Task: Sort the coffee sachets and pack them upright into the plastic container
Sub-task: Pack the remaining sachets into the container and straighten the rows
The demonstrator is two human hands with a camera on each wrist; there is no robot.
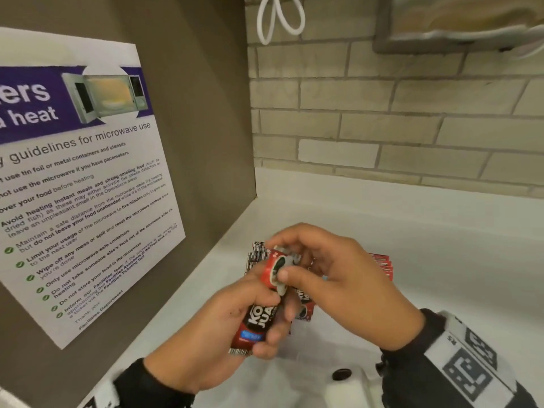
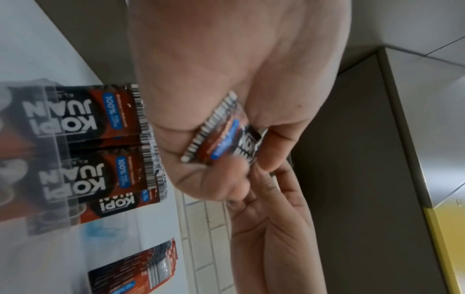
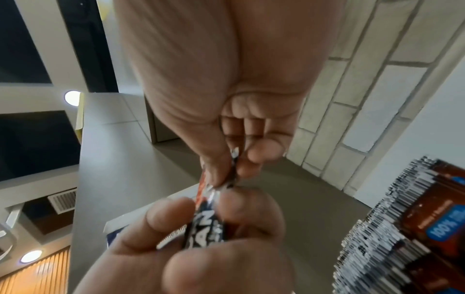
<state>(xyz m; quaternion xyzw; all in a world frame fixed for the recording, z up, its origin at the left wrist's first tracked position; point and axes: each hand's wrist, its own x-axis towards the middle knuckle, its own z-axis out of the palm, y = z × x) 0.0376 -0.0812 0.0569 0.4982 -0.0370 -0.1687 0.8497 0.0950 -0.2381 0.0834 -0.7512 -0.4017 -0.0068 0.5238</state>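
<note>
Office pantry corner: microwave-use poster at nine o'clock, signed Facilities Department; brick-tile backsplash at twelve; white countertop below; coffee sachets stacked.

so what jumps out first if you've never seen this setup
Both hands meet mid-frame over the white counter: the left hand grips a red and black sachet while the right hand pinches its top end. Behind them more sachets stand packed in rows in a clear container. A large microwave poster fills the wall on the left.
</note>
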